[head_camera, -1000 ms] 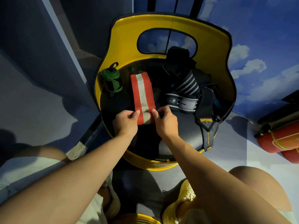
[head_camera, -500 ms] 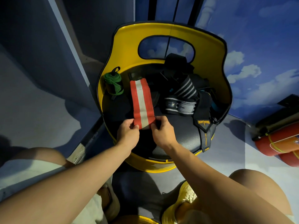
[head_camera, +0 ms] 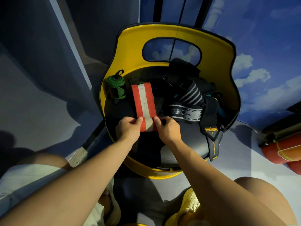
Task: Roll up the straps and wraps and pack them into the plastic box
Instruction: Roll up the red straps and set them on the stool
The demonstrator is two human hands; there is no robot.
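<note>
A red wrap with a pale centre stripe [head_camera: 144, 101] lies flat on the black seat pad of a yellow chair [head_camera: 177, 41]. Its near end is turned into a small roll. My left hand [head_camera: 128, 129] pinches the roll's left side and my right hand [head_camera: 167, 129] pinches its right side. A rolled green wrap [head_camera: 116, 87] stands at the seat's left. A black wrap with white stripes [head_camera: 190, 93], a grey belt-like wrap [head_camera: 185, 113] and a black strap with yellow lettering [head_camera: 211, 132] lie heaped on the right. No plastic box is in view.
The chair stands against a blue wall painted with clouds [head_camera: 260, 70]. A red cylinder [head_camera: 283, 149] lies on the floor at the right. A dark partition [head_camera: 48, 54] rises on the left. My knees and yellow shoes [head_camera: 189, 207] are below the seat.
The near end of the red wrap has been rolled up further, so the flat part is shorter. Both hands have stayed on the roll's ends.
</note>
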